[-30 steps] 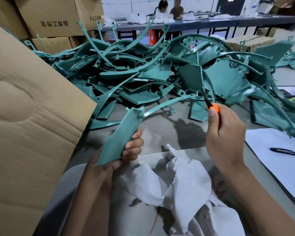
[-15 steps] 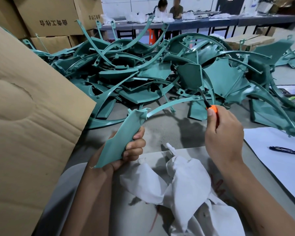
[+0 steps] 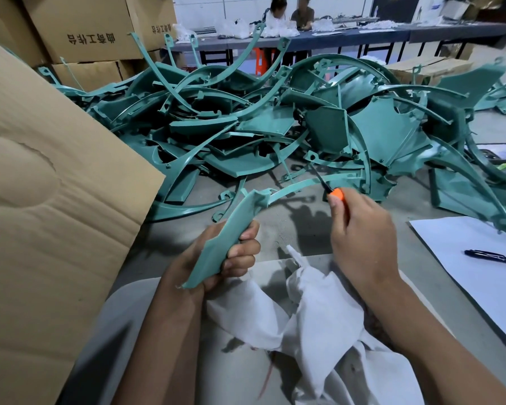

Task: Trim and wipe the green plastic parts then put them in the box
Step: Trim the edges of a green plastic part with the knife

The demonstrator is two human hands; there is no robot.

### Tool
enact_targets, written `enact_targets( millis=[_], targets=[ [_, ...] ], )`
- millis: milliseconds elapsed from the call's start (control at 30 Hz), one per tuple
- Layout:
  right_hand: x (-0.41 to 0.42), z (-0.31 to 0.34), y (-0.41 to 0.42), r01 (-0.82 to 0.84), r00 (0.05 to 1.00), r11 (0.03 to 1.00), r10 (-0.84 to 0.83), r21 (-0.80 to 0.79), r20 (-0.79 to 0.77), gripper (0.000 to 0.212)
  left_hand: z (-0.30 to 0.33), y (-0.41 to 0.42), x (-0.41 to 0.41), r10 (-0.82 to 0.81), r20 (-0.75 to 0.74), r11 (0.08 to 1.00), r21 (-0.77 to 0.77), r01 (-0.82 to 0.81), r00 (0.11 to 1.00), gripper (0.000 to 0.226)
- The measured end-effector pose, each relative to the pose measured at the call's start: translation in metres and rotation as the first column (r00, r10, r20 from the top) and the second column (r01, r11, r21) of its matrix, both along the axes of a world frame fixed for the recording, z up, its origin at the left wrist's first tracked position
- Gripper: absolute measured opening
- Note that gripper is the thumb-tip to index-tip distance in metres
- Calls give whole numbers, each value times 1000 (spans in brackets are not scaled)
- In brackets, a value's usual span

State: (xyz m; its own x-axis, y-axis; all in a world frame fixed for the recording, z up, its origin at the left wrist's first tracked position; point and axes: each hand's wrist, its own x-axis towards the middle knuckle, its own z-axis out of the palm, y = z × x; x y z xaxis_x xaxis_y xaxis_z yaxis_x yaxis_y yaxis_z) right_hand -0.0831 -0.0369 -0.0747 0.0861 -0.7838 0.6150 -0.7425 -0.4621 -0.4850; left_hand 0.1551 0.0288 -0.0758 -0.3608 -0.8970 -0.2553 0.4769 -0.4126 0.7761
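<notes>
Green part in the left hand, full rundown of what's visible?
The green part looks like matte teal moulded plastic: a broad, slightly curved panel that narrows into a thin arc-shaped strip reaching up and right. The left hand grips the panel, fingers wrapped around it, holding it tilted above the grey table and white cloth. The right hand holds an orange-handled knife whose dark blade meets the strip.

A grey, scuffed worktop [image 3: 301,226] fills the foreground, with stacked brown cardboard cartons printed with dark characters [image 3: 82,27] at the far left. Far across the room a long dark-topped table on thin black legs [image 3: 362,35] runs along a pale wall [image 3: 216,7], and two people [image 3: 289,13] sit behind it among white bags. A pale grey floor [image 3: 491,54] shows at the far right under even indoor light.
</notes>
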Motion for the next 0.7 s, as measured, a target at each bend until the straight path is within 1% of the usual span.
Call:
enact_targets(
  millis=[33, 100, 133, 167, 233, 300, 333, 400, 433, 467, 533, 633, 667, 700],
  targets=[
    [0, 0, 0, -22, 1000, 1000, 22, -3, 17, 31, 7, -5, -5, 44, 28, 999, -10, -44, 999, 27],
    [-2, 2, 0, -46, 995, 999, 47, -17, 87, 32, 13, -7, -7, 193, 145, 980, -65, -186, 970, 41],
    [-5, 5, -1, -55, 990, 998, 58, -28, 130, 33, 14, -6, -7, 273, 170, 960, -112, -256, 947, 47],
    [-7, 6, -1, -68, 982, 997, 73, -38, 175, 34, 12, -5, -6, 334, 156, 938, -154, -311, 930, 51],
    [-11, 10, 1, -120, 955, 992, 124, -32, 269, 35, 14, -1, -7, 441, 112, 874, -281, -397, 891, 46],
    [-11, 11, 5, -245, 894, 969, 231, -12, 383, 38, 12, -1, -8, 515, 97, 803, -401, -440, 851, 36],
    [-11, 12, 9, -327, 839, 945, 296, -10, 456, 40, 11, -1, -10, 526, 89, 781, -444, -439, 846, 31],
    [-7, 16, 15, -500, 660, 866, 373, 12, 652, 52, 11, -2, -16, 509, 62, 764, -493, -417, 859, 26],
    [-6, 19, 16, -573, 562, 819, 364, 32, 743, 59, 12, -4, -19, 498, 30, 758, -500, -419, 866, 27],
    [-5, 23, 17, -626, 480, 778, 332, 52, 812, 61, 13, -6, -23, 493, -16, 750, -499, -434, 870, 30],
    [-6, 26, 14, -706, 381, 702, 269, 90, 885, 63, 15, -9, -34, 505, -101, 720, -498, -482, 857, 38],
    [-12, 27, 7, -811, 238, 582, 227, 64, 944, 81, 18, -11, -50, 510, -192, 680, -506, -530, 838, 52],
    [-14, 27, 6, -822, 205, 567, 224, 44, 953, 84, 18, -11, -55, 517, -216, 675, -492, -550, 828, 53],
    [-16, 26, 4, -824, 191, 566, 238, 24, 952, 80, 19, -11, -59, 527, -232, 673, -473, -568, 818, 52]
  ],
)
